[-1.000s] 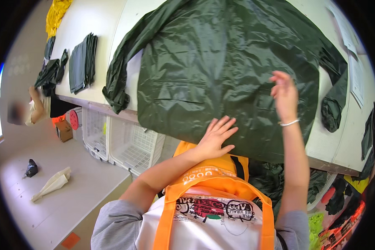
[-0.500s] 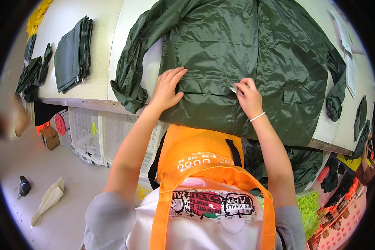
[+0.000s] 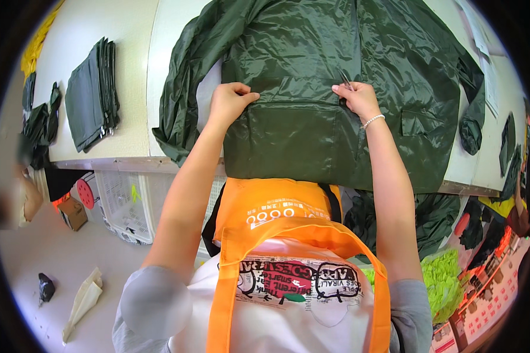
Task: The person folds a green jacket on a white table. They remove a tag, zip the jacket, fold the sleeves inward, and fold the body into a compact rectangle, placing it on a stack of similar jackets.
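Note:
A shiny dark green jacket (image 3: 282, 144) lies spread on the white table, its lower hem hanging at the near edge. My left hand (image 3: 232, 105) is closed, thumb and fingers pinching the left corner of a pocket flap (image 3: 303, 91). The flap is turned up, away from the pocket below it. At its other corner, my right hand (image 3: 360, 101) is closed around a small pair of metal snips (image 3: 345, 80), blades pointing away from me. Whether the right fingertips also grip the flap is hard to make out. A second flap (image 3: 417, 123) lies flat farther right.
A stack of folded dark green pieces (image 3: 92, 97) sits on the table's left side, with crumpled dark green cloth (image 3: 43, 126) beyond it. White plastic baskets (image 3: 123, 203) stand beneath the table edge. Papers (image 3: 483, 70) lie at the far right. An orange apron (image 3: 271, 203) covers my front.
Both hands have moved, the right one farther up the jacket. The pocket flap has gone from lying down to turned up. My left hand has changed from resting flat to pinching its corner.

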### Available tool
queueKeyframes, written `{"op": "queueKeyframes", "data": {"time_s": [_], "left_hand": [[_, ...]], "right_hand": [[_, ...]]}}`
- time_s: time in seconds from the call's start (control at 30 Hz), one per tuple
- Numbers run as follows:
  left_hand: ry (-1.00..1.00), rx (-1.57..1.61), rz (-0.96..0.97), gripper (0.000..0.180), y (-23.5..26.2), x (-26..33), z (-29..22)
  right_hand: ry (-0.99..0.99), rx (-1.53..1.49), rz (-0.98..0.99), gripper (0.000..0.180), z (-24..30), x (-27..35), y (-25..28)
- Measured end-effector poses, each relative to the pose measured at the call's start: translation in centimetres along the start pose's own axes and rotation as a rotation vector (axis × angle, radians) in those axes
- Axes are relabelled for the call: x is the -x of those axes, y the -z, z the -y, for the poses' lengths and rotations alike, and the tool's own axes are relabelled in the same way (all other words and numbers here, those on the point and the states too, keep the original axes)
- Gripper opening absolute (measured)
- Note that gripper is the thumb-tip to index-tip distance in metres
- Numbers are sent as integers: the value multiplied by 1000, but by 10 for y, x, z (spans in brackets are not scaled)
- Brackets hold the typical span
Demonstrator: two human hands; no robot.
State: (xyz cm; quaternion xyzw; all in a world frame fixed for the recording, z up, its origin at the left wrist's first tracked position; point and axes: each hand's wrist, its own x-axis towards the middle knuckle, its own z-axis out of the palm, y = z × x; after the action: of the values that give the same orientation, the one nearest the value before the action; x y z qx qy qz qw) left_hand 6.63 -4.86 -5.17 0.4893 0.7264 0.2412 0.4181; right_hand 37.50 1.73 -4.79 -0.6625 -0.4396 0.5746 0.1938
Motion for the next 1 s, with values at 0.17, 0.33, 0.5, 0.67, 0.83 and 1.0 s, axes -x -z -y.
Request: {"op": "queueKeyframes", "data": {"time_s": [0.17,0.33,0.5,0.67,0.83,1.0], "left_hand": [[18,84,-3,29,1,3,0],[-342,-118,-432,29,57,67,-43],[2,-243,-634,62,136,91,50],[97,199,-439,39,116,108,34],[-85,183,-398,48,74,133,-56],[-223,695,-129,53,71,150,-75]], "right_hand": [[-22,-74,20,23,-5,1,-1],[26,-261,151,25,-1,29,0],[154,130,292,31,-25,72,-18],[267,-1,242,20,-6,108,-52],[511,-176,387,30,80,190,-108],[586,-143,253,18,76,185,-98]]}}
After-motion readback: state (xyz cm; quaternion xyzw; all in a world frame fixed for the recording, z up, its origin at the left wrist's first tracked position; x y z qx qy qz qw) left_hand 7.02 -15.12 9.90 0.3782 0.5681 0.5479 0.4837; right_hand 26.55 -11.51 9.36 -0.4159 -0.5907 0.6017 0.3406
